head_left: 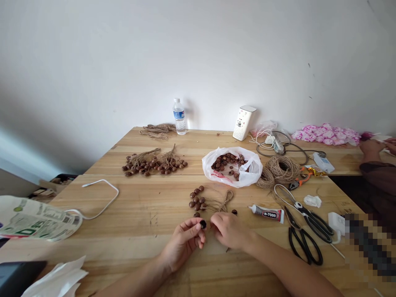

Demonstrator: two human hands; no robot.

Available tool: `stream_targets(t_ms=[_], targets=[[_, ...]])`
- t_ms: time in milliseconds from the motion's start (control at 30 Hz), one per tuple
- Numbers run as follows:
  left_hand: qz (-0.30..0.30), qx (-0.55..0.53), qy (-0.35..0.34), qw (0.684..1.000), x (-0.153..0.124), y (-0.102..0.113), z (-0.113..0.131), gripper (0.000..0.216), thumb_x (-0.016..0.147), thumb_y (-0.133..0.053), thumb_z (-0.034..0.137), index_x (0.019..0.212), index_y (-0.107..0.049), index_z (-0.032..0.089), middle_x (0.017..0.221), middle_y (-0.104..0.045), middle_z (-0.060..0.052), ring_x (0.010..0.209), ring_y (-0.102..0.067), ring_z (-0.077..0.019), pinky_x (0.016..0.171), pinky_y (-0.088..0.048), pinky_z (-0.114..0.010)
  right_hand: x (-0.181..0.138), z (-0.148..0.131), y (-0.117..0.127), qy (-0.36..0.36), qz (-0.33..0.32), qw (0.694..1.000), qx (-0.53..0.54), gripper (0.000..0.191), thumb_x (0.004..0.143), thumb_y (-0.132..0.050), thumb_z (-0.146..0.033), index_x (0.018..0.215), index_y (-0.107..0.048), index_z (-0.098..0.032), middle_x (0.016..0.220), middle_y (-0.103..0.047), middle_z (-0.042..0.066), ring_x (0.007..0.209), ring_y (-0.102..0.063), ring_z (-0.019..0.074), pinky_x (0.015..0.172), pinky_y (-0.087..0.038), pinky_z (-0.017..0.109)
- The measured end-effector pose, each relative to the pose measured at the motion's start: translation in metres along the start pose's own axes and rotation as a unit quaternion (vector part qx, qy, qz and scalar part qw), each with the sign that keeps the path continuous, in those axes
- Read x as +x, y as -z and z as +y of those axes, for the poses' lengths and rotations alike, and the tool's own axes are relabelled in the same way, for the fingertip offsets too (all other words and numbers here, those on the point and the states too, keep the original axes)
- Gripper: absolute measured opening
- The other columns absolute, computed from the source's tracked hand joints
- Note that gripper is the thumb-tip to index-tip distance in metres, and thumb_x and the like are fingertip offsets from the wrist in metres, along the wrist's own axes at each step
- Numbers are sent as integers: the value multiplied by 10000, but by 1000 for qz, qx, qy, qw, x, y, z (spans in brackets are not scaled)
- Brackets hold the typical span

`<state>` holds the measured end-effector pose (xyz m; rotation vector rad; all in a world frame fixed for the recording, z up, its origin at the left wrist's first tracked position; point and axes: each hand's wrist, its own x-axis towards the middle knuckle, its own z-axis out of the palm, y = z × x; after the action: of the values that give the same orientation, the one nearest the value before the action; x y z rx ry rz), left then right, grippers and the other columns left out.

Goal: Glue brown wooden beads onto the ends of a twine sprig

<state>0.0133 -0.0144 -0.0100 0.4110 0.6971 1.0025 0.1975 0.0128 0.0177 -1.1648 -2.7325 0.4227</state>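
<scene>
My left hand (185, 238) pinches a brown round nut (203, 224), its dark side turned up, between thumb and fingertips. Close beside it on the right, my right hand (230, 230) has its fingers curled together; what they hold, if anything, is hidden. Just beyond both hands lies a bundle of twine strands with a braided loop (228, 199) at one end and several shiny brown nuts (196, 199) at the other. One more nut (234, 212) sits by my right knuckles. A glue tube (267, 213) marked B-7000 lies to the right.
A white plastic bag (213, 175) of nuts stands farther back, beside twine coils (283, 168). Finished-looking nut bundles (154, 165) lie back left. Scissors (305, 241) and pliers (300, 181) are at right. A water bottle (179, 117) stands by the wall. Another person's hand (371, 149) is far right.
</scene>
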Motion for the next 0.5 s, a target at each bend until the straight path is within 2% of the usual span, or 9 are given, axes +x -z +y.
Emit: stream_targets(t_ms=[133, 300, 500], targets=[[-4, 2, 0, 1000, -1, 1, -1, 213, 668, -775, 227, 832, -689, 122, 623, -658, -23, 504, -590, -108, 461, -458, -206, 0, 0, -1, -2, 20, 1000, 17, 167, 744, -507, -22, 850, -529, -150, 791, -607, 47, 742, -566, 177, 663, -420, 255], [-3, 0, -3, 1000, 0, 1, -1, 213, 661, -780, 227, 822, -690, 121, 655, -658, -20, 508, -591, -107, 456, -459, -209, 0, 3, -7, 13, 10, 999, -33, 90, 810, -524, -61, 788, -562, -140, 812, -589, 63, 748, -553, 179, 660, -430, 261], [-6, -2, -1, 1000, 0, 1, 0, 194, 673, -772, 216, 826, -694, 125, 628, -653, -19, 511, -595, -111, 461, -467, -210, -4, 1, -3, 47, 35, 997, -46, 177, 878, -479, -57, 764, -587, -139, 854, -563, 57, 791, -519, 165, 710, -444, 260]])
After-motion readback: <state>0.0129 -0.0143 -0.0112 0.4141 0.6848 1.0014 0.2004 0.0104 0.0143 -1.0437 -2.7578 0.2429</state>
